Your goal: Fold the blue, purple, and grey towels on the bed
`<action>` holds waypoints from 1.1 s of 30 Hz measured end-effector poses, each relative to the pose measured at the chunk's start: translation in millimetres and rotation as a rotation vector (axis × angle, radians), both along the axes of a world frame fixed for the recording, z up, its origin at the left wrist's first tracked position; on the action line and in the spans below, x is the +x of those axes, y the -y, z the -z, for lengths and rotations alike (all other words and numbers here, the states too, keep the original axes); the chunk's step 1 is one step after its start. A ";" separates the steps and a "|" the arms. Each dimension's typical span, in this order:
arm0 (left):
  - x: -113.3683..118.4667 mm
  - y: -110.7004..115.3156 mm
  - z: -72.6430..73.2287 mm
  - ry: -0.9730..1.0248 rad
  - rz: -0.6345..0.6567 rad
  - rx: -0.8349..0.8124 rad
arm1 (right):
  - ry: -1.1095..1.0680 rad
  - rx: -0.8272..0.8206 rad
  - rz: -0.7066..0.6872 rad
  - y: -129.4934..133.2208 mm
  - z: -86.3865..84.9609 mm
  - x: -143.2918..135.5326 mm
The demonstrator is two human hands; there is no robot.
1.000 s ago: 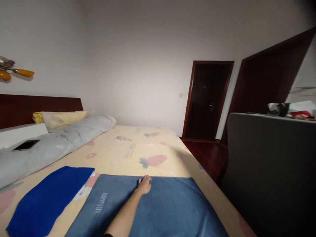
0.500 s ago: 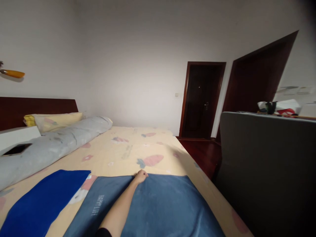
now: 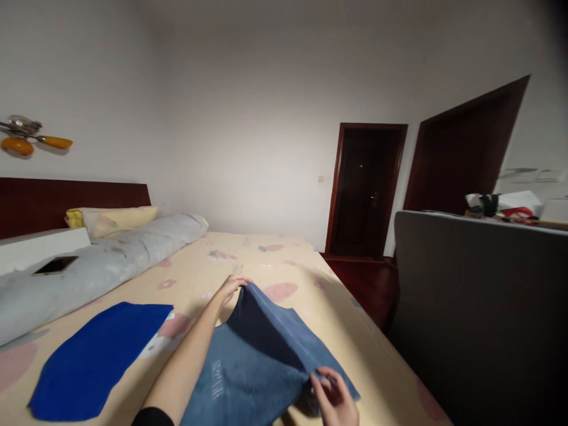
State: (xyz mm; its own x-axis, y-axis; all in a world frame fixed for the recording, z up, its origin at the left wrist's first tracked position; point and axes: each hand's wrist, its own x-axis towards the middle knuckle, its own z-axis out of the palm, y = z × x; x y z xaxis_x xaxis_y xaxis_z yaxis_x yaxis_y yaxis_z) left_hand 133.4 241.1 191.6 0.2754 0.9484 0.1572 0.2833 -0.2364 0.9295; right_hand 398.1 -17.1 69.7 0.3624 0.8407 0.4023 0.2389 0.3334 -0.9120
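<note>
A blue-grey cloth with pale lettering (image 3: 248, 361) is raised over the bed, its upper part lifted into a peak. My left hand (image 3: 233, 286) pinches it at that peak, the arm stretched forward from the lower left. Nearer to me, my right hand (image 3: 336, 397) has closed its thumb and fingers on the cloth's lower right part. Folds slope down between both hands, and the cloth's near part runs out of view at the bottom. To the left, a bright blue piece of fabric (image 3: 100, 361) lies flat, apart from both hands.
The bed (image 3: 248, 254) has a pale yellow sheet with a fruit print. A long grey bolster (image 3: 133, 251) lies along its left side, with a phone (image 3: 55, 265) on it. At the right stands a dark grey panel (image 3: 479, 307), and a dark door (image 3: 367, 189) is in the far wall.
My left hand has raised the cloth's edge up and to the left from the sheet. My right hand has come into view, holding the cloth, which was spread flat before.
</note>
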 end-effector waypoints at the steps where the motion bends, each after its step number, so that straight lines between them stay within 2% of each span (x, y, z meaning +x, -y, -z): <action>1: -9.5 3.4 -8.5 0.031 -0.005 -0.003 | -0.081 0.029 0.039 -7.1 -15.4 5.1; 4: -34.9 15.7 -32.1 0.136 -0.011 -0.007 | -0.132 0.105 0.063 -29.5 -68.2 22.7; 8: -59.8 34.7 -58.3 0.301 0.009 -0.002 | -0.028 0.143 0.011 -59.1 -130.0 45.0; 10: -68.7 43.3 -68.0 0.383 0.012 0.006 | 0.063 0.139 -0.026 -72.3 -152.2 53.8; 13: -78.4 53.1 -77.6 0.485 -0.016 0.030 | 0.160 0.167 -0.044 -89.0 -175.5 62.5; 17: -83.1 60.9 -82.7 0.563 -0.078 0.072 | 0.185 0.201 -0.048 -106.0 -193.5 65.1; 23: -82.8 68.2 -85.7 0.582 -0.129 0.146 | 0.235 0.206 -0.076 -124.1 -206.3 64.6; 27: -88.4 72.1 -87.5 0.492 -0.171 0.211 | 0.294 0.195 -0.100 -133.8 -211.1 68.2; 33: -94.5 74.1 -90.5 0.243 -0.256 0.375 | 0.400 0.221 -0.092 -139.5 -213.9 72.9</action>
State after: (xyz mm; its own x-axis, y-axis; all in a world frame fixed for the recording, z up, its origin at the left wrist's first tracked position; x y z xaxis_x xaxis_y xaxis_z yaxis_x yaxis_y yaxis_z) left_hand 38.9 167.0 282.1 -0.0453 0.8468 0.5299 0.1622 -0.5172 0.8404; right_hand 471.0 122.4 283.6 0.0701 0.7402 0.6687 0.5177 0.5460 -0.6587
